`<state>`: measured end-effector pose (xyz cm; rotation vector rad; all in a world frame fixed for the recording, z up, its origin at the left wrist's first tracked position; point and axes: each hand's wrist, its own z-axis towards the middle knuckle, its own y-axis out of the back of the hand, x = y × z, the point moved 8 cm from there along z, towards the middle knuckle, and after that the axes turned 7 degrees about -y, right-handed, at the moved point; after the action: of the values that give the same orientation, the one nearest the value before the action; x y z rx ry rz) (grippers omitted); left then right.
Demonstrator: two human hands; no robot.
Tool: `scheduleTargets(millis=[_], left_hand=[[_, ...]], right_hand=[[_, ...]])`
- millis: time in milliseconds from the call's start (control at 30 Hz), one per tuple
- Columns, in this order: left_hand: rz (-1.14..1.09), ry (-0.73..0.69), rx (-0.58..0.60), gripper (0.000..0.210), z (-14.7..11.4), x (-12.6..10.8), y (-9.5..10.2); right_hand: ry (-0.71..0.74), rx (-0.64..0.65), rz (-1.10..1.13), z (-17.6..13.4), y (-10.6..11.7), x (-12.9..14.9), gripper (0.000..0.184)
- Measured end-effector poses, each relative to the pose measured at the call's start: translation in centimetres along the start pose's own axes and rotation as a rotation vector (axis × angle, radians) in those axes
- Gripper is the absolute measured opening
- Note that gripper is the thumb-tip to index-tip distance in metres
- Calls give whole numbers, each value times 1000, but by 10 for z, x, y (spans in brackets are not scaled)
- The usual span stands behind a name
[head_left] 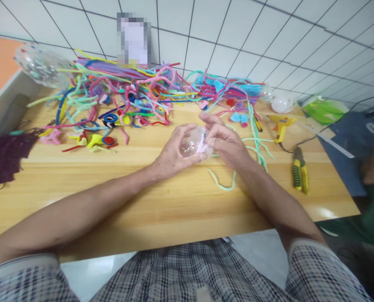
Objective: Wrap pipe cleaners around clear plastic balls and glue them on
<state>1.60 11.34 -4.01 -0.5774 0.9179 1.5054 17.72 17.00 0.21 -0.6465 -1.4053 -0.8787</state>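
Two hands are busy with one small clear ball (187, 147), raised in front of the person above the middle of the wooden table (111, 214). The left hand (171, 151) cups it from the side, thumb beneath; the right hand (227, 142) has its fingertips gathered at the other side, seemingly pinching a pale pink strip (202, 144) that lies against or within the ball, which of these I cannot tell. Small coloured specks show in the ball, so I judge the piece to be partly worked, with the strip not yet let go and its placing unfinished. Just beyond the hands, a loose mint-green stem (223, 188) lies on the near side, and longer green stems (258, 142) lie beside the right wrist. Farther right rest a yellow glue gun (281, 125) and yellow-handled pliers (300, 170), neither in hand. Along the back, a heap of coloured stems (120, 75) and many bent or coiled pieces suggest plenty of material unused; how much more this piece needs does not show
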Motion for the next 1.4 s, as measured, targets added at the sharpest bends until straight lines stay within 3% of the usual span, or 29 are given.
scheduleTargets(millis=[367,767,933,1067,1400], left_hand=[[61,-64,29,81,1,-4,0],[85,-131,27,81,0,-8,1],[159,-189,14,86,-2,-12,2],[255,-281,-11,89,-2,-21,5],[327,-323,28,91,-4,-14,5]], right_hand=[[-28,-74,14,-1,-4,-5,45],[88,-126,-16,-6,-8,-1,45],[34,-150,9,-5,-8,-11,60],[6,-95,65,-4,-13,-19,75],[-41,-109,90,-5,-17,-32,56]])
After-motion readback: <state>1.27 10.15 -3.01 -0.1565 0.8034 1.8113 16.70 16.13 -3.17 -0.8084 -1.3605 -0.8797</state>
